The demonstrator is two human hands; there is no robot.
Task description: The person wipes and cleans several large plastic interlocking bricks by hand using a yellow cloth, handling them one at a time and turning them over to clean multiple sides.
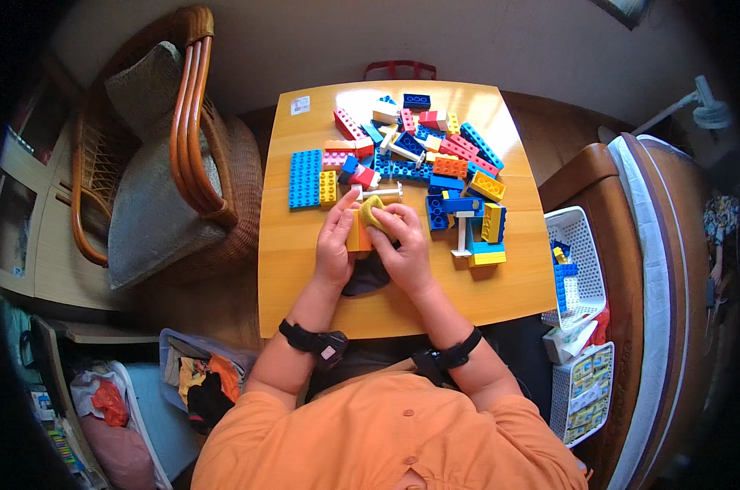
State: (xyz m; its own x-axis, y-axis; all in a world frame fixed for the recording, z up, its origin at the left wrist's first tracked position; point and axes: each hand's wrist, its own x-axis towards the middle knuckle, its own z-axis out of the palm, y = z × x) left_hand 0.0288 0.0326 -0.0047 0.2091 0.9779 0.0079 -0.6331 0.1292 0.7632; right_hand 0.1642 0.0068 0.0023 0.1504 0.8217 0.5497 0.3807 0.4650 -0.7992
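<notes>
My left hand (333, 249) is closed around a yellow-orange toy building brick (358, 238) above the near middle of the table. My right hand (404, 251) pinches a crumpled olive-yellow cloth (372, 211) against the top of that brick. Just beyond my fingers lies a white bar-shaped piece (390, 194). A dark patch (367, 279) shows below my hands; whether it is cloth or shadow I cannot tell. Past the hands spreads a loose heap of bricks, with a blue studded plate (305, 178) at its left and a yellow brick (492, 222) at its right.
The wooden table (305, 294) has a wicker chair (166, 180) on its left. White perforated baskets (595, 265) stand by its right edge, one with bricks in it. A grey bin (170, 363) of cloths sits at the lower left, and a bed (656, 269) is at the right.
</notes>
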